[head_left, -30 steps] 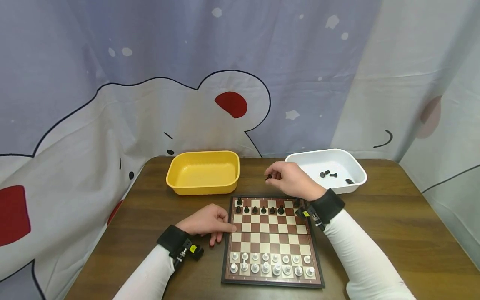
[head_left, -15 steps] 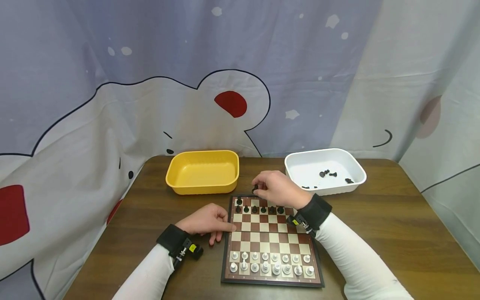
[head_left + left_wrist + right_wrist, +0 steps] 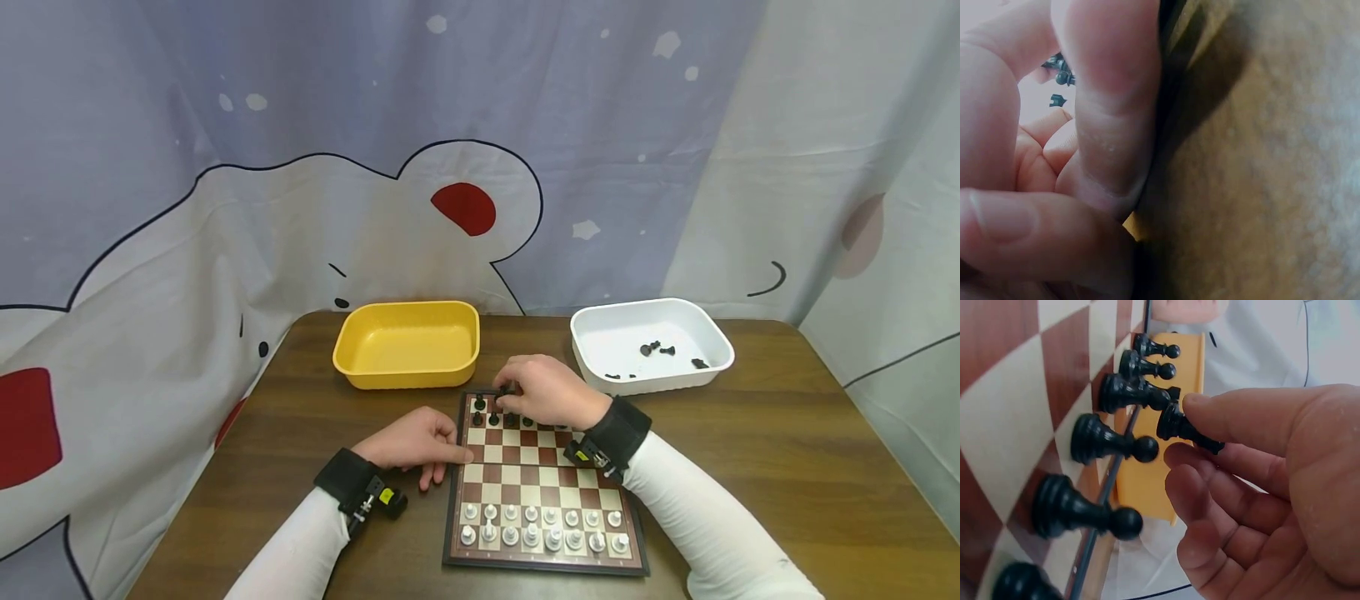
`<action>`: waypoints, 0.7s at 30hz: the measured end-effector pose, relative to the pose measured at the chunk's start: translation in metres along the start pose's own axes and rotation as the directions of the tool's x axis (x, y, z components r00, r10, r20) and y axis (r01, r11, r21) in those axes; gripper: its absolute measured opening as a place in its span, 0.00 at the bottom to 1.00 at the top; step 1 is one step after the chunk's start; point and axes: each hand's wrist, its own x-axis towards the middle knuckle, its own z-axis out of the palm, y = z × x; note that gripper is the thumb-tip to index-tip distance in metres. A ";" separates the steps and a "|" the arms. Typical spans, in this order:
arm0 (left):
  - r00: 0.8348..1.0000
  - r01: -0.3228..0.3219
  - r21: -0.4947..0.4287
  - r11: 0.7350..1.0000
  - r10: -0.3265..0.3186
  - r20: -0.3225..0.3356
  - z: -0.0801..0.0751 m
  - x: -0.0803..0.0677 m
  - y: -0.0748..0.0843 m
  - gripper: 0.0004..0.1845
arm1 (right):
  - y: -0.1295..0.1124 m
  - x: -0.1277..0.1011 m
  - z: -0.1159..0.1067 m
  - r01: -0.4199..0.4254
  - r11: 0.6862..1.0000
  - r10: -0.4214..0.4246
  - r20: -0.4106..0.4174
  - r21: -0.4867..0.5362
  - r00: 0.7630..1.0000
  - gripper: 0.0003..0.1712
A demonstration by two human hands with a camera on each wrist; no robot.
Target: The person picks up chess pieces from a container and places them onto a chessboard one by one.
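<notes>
Occlusion first: right hand (image 3: 551, 390) covers the far-right squares of the brown-and-cream folding chessboard (image 3: 543, 485), so the black pieces under it cannot be counted from the head view. Left wrist view is almost filled by blurred fingers (image 3: 1110, 106) pressed close to the lens and the brown wooden counter (image 3: 1260, 162); a few small dark shapes show through a gap, too unclear to identify. Type of the held piece is hard to tell in either view.

Right hand: thumb and forefinger pinch a small black chess piece (image 3: 1186, 430) by its top, other fingers loosely curled beneath. Piece hangs just above the far rank of the board, close beside the row of black pawns (image 3: 1110, 445) standing near the far edge. In the head view it is only a dark speck at the fingertips (image 3: 507, 389).

Left hand (image 3: 415, 442): lies on the counter, fingers relaxed and slightly curled, fingertips touching the board's left edge; holds nothing.

Containers: yellow plastic rectangular tub (image 3: 406, 343) sits beyond the board to the left, nothing visible inside. White plastic rectangular tub (image 3: 651, 343) sits beyond to the right and holds several loose black pieces (image 3: 654, 348), lying scattered.

White pieces (image 3: 542, 528) stand in two rows at the near edge.
</notes>
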 end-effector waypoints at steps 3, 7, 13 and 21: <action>1.000 0.005 0.008 1.000 -0.005 -0.004 0.000 0.001 0.000 0.26 | -0.001 0.001 0.003 0.000 1.000 0.000 0.000 -0.024 1.000 0.11; 1.000 0.016 0.010 1.000 -0.016 -0.007 0.001 0.002 -0.001 0.26 | -0.002 0.001 0.008 0.002 0.998 -0.002 -0.001 -0.060 1.000 0.12; 1.000 0.013 0.011 1.000 -0.013 -0.007 0.002 0.001 -0.002 0.25 | -0.002 0.001 0.014 -0.014 0.996 0.014 -0.003 -0.085 1.000 0.11; 1.000 0.012 0.016 1.000 -0.012 -0.009 0.001 0.001 0.000 0.25 | -0.003 0.003 0.018 -0.023 0.995 0.024 0.009 -0.097 1.000 0.10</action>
